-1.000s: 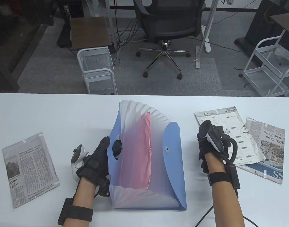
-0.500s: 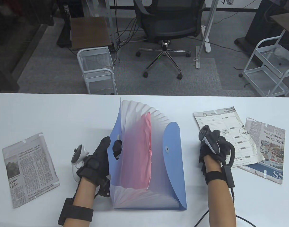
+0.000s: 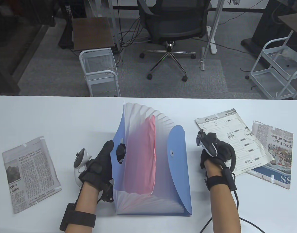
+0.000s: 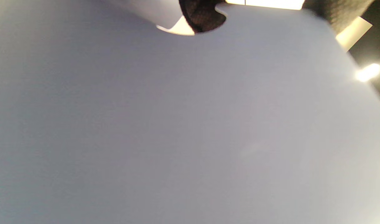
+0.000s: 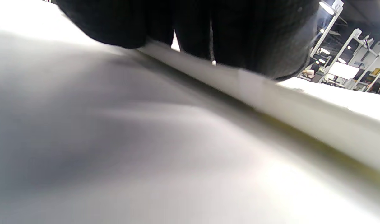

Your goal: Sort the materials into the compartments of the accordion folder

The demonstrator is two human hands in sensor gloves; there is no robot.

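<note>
A blue accordion folder [image 3: 177,170] stands fanned open at the table's middle, with a pink sheet [image 3: 141,155] in one of its pockets. My left hand [image 3: 114,149] grips the folder's front cover [image 3: 116,179] at its cutout and holds it open. The cover fills the left wrist view [image 4: 177,124], with a fingertip [image 4: 202,15] at its notch. My right hand [image 3: 206,160] holds the left edge of a printed sheet [image 3: 235,136] to the right of the folder. In the right wrist view the fingers [image 5: 224,31] lie on the sheet's edge [image 5: 286,102].
A folded newspaper [image 3: 277,150] lies partly under the printed sheet at the right. Another newspaper piece [image 3: 29,170] lies at the left near the front edge. The white table [image 3: 65,116] ends at a far edge, with a chair and carts beyond it.
My right hand has moved left toward the folder, dragging the printed sheet with it off the right newspaper. The left hand and the folder have not moved.
</note>
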